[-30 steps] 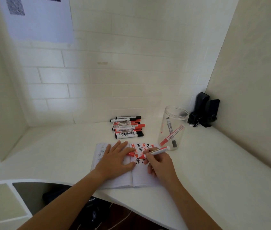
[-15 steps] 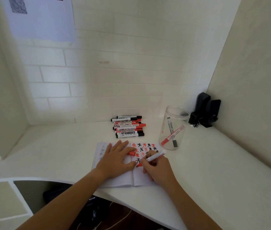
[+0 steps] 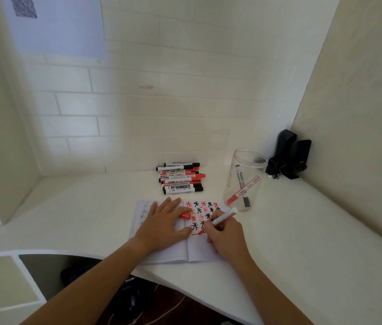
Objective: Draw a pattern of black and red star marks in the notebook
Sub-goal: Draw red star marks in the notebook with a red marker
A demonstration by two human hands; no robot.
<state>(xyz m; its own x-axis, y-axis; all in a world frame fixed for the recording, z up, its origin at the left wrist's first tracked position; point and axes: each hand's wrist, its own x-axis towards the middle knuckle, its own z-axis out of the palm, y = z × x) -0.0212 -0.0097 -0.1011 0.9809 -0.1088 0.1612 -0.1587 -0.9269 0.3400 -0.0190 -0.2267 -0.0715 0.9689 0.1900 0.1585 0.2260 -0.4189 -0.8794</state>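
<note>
Just now the notebook [image 3: 185,245] lies open on the white table [image 3: 302,231], near its front edge, with the star marks [image 3: 203,213] in alternating red and black filling the upper part of the right page. The left hand [image 3: 162,225] rests flat on the left page with its fingers [image 3: 172,202] spread and nearly straight, pressing the paper down; a red cap [image 3: 185,215] peeks out from under its forefinger, just beside the centre fold. The right hand [image 3: 226,238] has its fingers curled round a red marker [image 3: 220,218], whose tip touches the right page just below the lowest row of stars, where a short red stroke shows; the white rear end of the marker points up and to the right. Behind the notebook, near the tiled wall, a pile of markers [image 3: 180,178] with black and red caps lies side by side. To the right of it, just beyond the notebook's top right corner, stands a clear jar [image 3: 246,179] holding one red and one black marker leaning inside. In the far right corner of the table sits a black device [image 3: 289,157] against the wall.
</note>
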